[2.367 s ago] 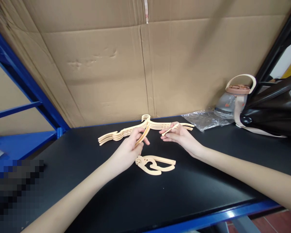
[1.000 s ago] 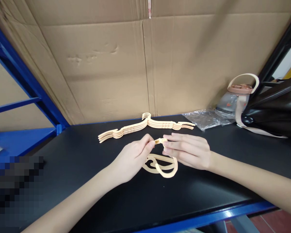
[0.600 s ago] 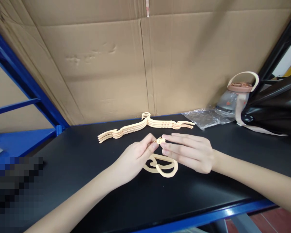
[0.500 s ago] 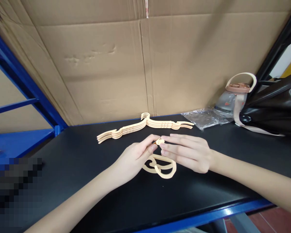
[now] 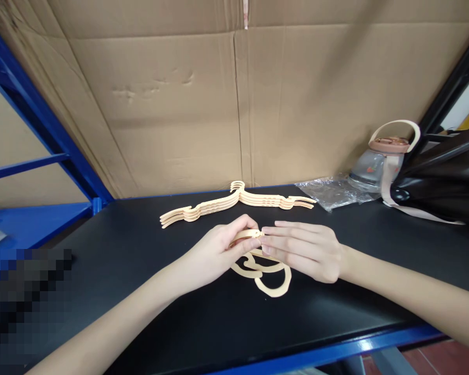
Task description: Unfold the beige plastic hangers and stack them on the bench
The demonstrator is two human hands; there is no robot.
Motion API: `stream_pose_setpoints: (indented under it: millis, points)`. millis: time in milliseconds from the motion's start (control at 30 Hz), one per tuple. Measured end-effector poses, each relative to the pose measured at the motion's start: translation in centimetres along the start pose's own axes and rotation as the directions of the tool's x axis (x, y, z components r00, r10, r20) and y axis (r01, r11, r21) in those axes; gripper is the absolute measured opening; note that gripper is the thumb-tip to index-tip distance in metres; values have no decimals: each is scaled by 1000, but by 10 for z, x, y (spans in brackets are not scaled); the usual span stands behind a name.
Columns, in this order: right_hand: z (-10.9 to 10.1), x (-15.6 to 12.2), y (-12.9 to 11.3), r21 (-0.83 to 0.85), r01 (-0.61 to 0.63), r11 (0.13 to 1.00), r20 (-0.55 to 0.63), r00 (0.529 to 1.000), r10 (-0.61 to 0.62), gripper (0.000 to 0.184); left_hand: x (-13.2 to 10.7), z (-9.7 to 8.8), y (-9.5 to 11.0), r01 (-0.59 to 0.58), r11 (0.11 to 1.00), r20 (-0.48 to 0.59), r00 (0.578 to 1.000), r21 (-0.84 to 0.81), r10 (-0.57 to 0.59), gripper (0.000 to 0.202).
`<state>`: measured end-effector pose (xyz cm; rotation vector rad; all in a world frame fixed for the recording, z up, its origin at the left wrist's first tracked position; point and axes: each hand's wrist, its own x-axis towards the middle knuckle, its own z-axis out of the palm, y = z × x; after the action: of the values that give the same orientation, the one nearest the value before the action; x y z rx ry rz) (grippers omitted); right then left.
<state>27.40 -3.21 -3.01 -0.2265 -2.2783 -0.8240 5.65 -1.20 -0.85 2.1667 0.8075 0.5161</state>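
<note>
A cream folding hanger point(image 5: 271, 284) is folded up over the black tabletop point(image 5: 140, 291), just in front of me. My left hand point(image 5: 219, 252) pinches its upper end between thumb and fingers. My right hand point(image 5: 303, 250) meets it from the right, fingers held together and pressed on the same end of the hanger. The hanger's curved loop hangs below both hands, and a second folded hanger point(image 5: 245, 267) lies flat under them. Behind, a stack of opened cream hangers point(image 5: 234, 203) lies near the cardboard wall.
A cardboard sheet point(image 5: 234, 104) backs the table. A clear plastic bag point(image 5: 332, 191), a water bottle point(image 5: 379, 161) with a pink lid and strap, and a black bag point(image 5: 441, 182) sit at the back right. Blue shelf rails point(image 5: 39, 125) stand on the left.
Both hands lifted one hanger off the stack, folded its arms together and brought it down over the folded hanger near me. In the last half second the hands closed tighter.
</note>
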Motion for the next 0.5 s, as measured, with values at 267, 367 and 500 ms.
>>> stream_pose_setpoints:
  millis: [267, 367, 500]
  points:
    - [0, 3, -1, 241, -156, 958, -43, 984, 171, 10, 1, -7, -4, 34, 979, 129, 992, -202, -7, 22]
    - [2, 4, -3, 336, -246, 909, -104, 950, 296, 7, 0, -10, -5, 107, 955, 203, 978, -277, -51, 23]
    - [4, 1, -2, 344, -304, 889, -167, 911, 376, 7, 0, -10, -4, 207, 894, 262, 959, -397, -106, 26]
